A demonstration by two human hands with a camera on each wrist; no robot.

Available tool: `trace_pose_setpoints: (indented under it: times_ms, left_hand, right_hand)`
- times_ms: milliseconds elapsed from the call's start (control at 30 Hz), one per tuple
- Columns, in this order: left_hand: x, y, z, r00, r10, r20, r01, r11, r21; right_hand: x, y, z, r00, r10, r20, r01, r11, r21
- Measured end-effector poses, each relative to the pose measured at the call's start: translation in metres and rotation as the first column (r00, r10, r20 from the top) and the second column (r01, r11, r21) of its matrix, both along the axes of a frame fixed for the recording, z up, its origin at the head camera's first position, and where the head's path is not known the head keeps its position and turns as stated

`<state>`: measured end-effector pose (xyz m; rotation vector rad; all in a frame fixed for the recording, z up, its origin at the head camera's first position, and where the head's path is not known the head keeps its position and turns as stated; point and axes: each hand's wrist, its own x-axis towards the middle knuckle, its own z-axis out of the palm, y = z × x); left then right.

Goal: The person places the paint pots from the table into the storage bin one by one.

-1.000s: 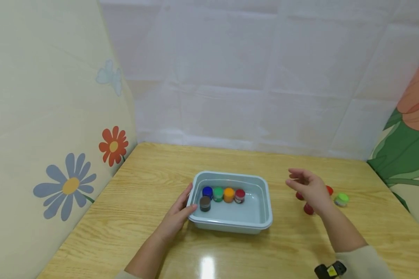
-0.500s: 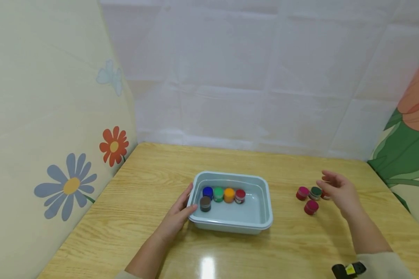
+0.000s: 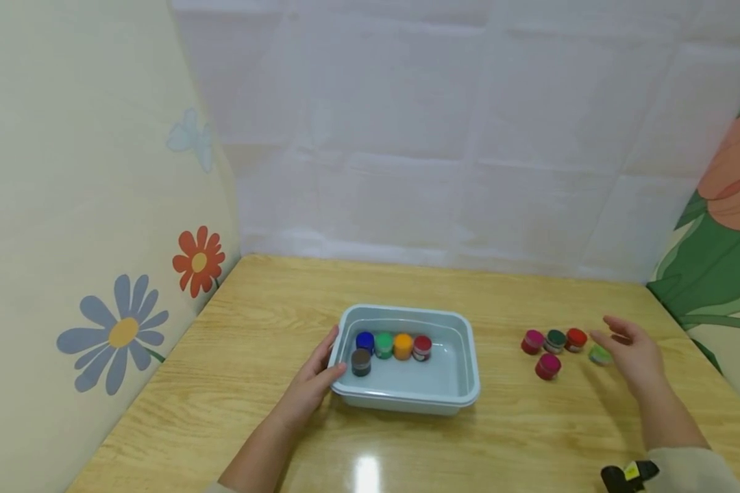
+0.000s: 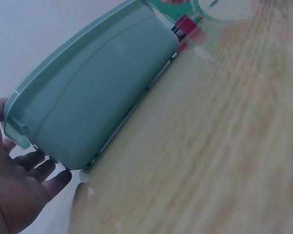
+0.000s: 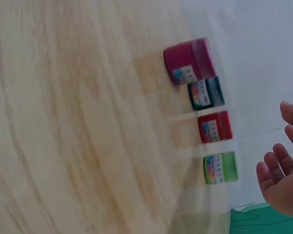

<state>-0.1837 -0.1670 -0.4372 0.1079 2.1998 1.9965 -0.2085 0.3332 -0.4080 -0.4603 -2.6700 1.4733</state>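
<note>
My left hand point(image 3: 311, 378) holds the left end of a light blue plastic tub point(image 3: 407, 399), thumb over the rim and fingers along the outer wall. Inside stand several small paint jars: blue point(image 3: 365, 341), green point(image 3: 384, 345), orange point(image 3: 403, 347) and dark red point(image 3: 422, 348) in a row, with a brown one point(image 3: 361, 363) in front of the blue. My right hand point(image 3: 638, 356), fingers loosely bent and holding nothing, hovers beside a lime green paint jar point(image 5: 221, 168), partly covering it in the head view.
Left of the lime jar, a red jar point(image 3: 576, 339), a dark green jar point(image 3: 555, 341) and a magenta jar point(image 3: 533, 342) line up on the wooden table point(image 3: 271, 294). Another magenta jar point(image 3: 548, 366) stands in front of them. White cloth point(image 3: 358, 137) hangs behind the table.
My right hand has moved rightward, from above the magenta jars to the lime green jar, uncovering the other jars. My left hand and the tub have stayed put.
</note>
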Motion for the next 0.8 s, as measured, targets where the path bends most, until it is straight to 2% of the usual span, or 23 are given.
trace_pose_setpoints:
  times_ms: [200, 367, 800]
  left_hand:
    - [0.000, 0.000, 0.000, 1.000, 0.007, 0.005, -0.007, 1.000, -0.007]
    - [0.000, 0.000, -0.001, 1.000, 0.004, -0.002, -0.004, 1.000, -0.017]
    - [0.001, 0.000, 0.000, 1.000, -0.011, -0.029, 0.011, 1.000, 0.003]
  right_hand:
    - [0.001, 0.010, -0.010, 0.999, 0.020, 0.048, -0.019, 0.999, -0.027]
    - [0.000, 0.016, -0.021, 0.997, 0.032, 0.063, -0.031, 0.999, -0.010]
    - [-0.005, 0.024, -0.038, 0.993, -0.007, 0.119, 0.007, 1.000, 0.000]
